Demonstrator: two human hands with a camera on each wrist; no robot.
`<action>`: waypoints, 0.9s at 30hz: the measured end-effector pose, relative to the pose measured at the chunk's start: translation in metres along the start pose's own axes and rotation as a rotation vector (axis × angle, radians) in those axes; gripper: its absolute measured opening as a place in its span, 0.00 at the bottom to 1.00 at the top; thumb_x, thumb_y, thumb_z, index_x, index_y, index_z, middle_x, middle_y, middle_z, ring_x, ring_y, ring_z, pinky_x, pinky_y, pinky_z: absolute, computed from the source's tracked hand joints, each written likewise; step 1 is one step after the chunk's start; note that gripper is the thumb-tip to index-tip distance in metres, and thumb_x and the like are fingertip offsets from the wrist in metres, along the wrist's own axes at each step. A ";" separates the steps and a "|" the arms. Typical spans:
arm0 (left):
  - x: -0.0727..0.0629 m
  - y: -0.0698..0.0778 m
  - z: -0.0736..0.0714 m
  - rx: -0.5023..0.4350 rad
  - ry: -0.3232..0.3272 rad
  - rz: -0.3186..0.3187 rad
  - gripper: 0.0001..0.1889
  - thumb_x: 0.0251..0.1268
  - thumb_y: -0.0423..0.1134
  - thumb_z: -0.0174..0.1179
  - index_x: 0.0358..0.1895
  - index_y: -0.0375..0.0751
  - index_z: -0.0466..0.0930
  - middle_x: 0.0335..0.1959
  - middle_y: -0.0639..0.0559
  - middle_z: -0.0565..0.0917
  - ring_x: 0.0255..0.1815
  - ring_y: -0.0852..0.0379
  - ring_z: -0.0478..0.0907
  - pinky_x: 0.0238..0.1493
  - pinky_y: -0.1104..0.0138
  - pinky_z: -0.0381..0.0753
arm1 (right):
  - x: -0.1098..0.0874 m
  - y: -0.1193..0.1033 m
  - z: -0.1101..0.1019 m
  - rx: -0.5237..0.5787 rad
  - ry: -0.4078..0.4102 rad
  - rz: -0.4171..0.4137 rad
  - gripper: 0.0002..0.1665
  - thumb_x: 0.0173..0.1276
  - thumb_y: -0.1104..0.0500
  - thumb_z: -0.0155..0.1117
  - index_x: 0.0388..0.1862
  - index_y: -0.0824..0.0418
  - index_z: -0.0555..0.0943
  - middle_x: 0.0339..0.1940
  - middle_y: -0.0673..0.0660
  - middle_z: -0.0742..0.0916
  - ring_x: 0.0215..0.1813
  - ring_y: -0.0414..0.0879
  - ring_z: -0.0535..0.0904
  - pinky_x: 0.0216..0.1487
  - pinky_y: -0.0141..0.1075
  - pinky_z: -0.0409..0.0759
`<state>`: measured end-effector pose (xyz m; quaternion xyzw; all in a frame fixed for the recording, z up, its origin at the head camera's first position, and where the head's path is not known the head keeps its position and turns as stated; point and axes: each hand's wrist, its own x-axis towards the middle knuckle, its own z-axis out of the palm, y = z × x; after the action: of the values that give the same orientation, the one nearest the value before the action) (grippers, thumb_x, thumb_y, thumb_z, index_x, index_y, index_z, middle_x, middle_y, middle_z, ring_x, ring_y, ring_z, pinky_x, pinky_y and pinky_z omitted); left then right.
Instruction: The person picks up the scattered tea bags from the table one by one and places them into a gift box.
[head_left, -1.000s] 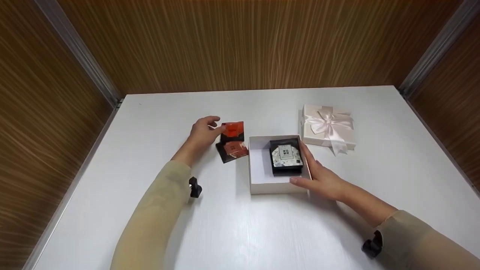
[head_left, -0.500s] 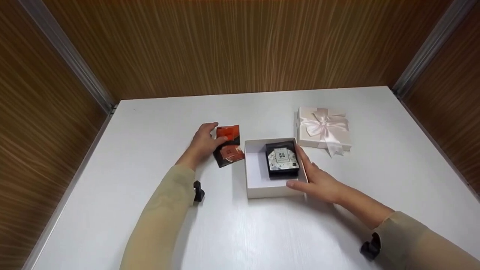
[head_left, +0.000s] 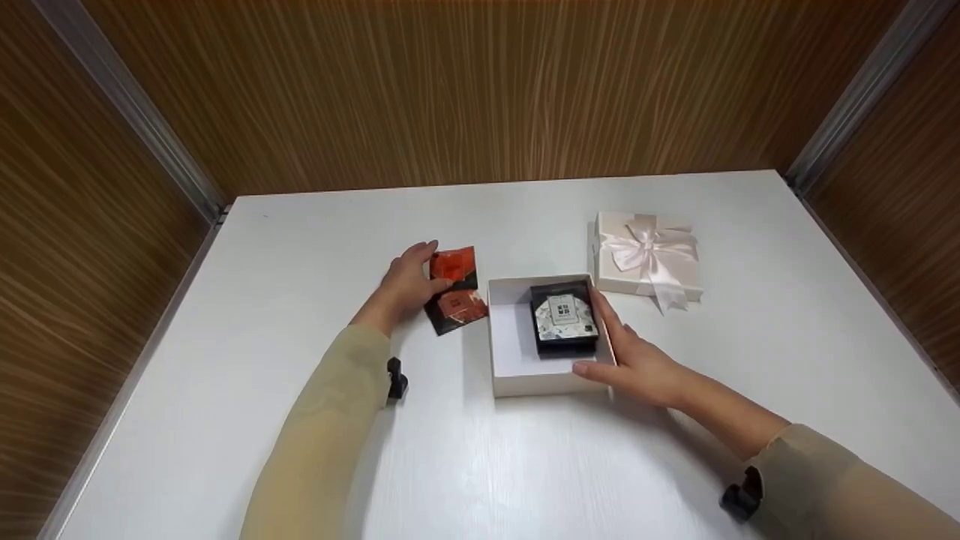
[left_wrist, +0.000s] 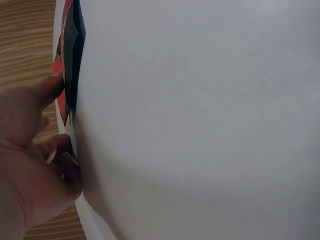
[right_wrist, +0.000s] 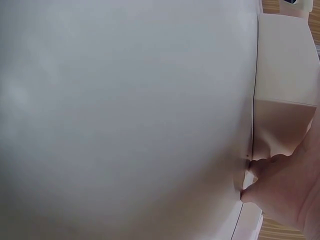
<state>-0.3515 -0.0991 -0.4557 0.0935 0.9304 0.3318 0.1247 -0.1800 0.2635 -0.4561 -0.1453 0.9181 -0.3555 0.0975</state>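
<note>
In the head view, my left hand is at the left side of a red and black sachet. The thumb lies at its lower edge and the index finger at its upper left corner; the left wrist view shows the thumb against the sachet. A second, brownish-red and black sachet lies just below, partly overlapped. My right hand holds an open white box by its right side, thumb at the front wall and fingers along the right wall. Inside the box, at its right, sit black packets with a pale floral label.
Behind the box to the right stands a pale pink lid tied with a satin ribbon bow. The white table is bounded by wood-grain panels at the back and both sides.
My left index finger has come down to the corner of the upper sachet, and the thumb has shifted to its lower edge. My right hand keeps its hold on the box. The head view has shifted slightly.
</note>
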 end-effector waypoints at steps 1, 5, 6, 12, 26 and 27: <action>0.000 0.000 -0.001 -0.002 -0.008 0.003 0.42 0.77 0.46 0.66 0.87 0.47 0.55 0.86 0.43 0.56 0.86 0.41 0.50 0.84 0.50 0.50 | 0.000 0.000 0.000 0.000 0.001 -0.002 0.65 0.74 0.35 0.67 0.90 0.47 0.34 0.84 0.72 0.60 0.81 0.75 0.55 0.79 0.68 0.51; 0.000 0.000 -0.002 -0.014 -0.032 0.016 0.41 0.77 0.44 0.66 0.87 0.47 0.55 0.86 0.43 0.57 0.86 0.42 0.51 0.84 0.51 0.50 | -0.001 0.000 0.000 -0.003 0.007 -0.003 0.65 0.74 0.35 0.67 0.90 0.46 0.33 0.85 0.72 0.60 0.81 0.75 0.55 0.79 0.68 0.53; 0.000 0.000 -0.003 -0.017 -0.036 0.018 0.41 0.77 0.44 0.65 0.87 0.46 0.55 0.86 0.44 0.57 0.86 0.42 0.51 0.84 0.51 0.50 | -0.001 0.000 0.000 -0.003 0.008 -0.002 0.65 0.74 0.35 0.67 0.90 0.46 0.33 0.84 0.73 0.60 0.81 0.75 0.55 0.78 0.69 0.54; 0.000 -0.001 -0.003 -0.034 -0.042 0.013 0.41 0.77 0.42 0.65 0.86 0.45 0.56 0.85 0.42 0.59 0.85 0.43 0.54 0.84 0.51 0.51 | -0.001 0.000 0.000 -0.004 0.006 0.003 0.66 0.73 0.34 0.67 0.90 0.45 0.33 0.82 0.75 0.62 0.81 0.76 0.56 0.76 0.70 0.57; 0.001 -0.002 -0.006 -0.020 -0.078 0.004 0.41 0.77 0.39 0.65 0.86 0.41 0.55 0.85 0.40 0.58 0.83 0.43 0.57 0.83 0.53 0.53 | 0.001 -0.001 0.000 -0.003 -0.005 0.000 0.66 0.73 0.34 0.66 0.90 0.46 0.33 0.83 0.70 0.64 0.81 0.76 0.55 0.77 0.70 0.54; 0.001 -0.001 -0.006 -0.015 -0.081 0.002 0.41 0.77 0.39 0.65 0.86 0.42 0.55 0.85 0.40 0.58 0.83 0.43 0.57 0.83 0.53 0.53 | 0.001 -0.001 0.000 -0.002 -0.004 -0.003 0.66 0.73 0.34 0.66 0.90 0.46 0.33 0.83 0.70 0.64 0.81 0.76 0.55 0.77 0.70 0.55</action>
<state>-0.3545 -0.1033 -0.4524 0.1067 0.9219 0.3351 0.1625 -0.1805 0.2629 -0.4551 -0.1473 0.9181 -0.3545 0.0986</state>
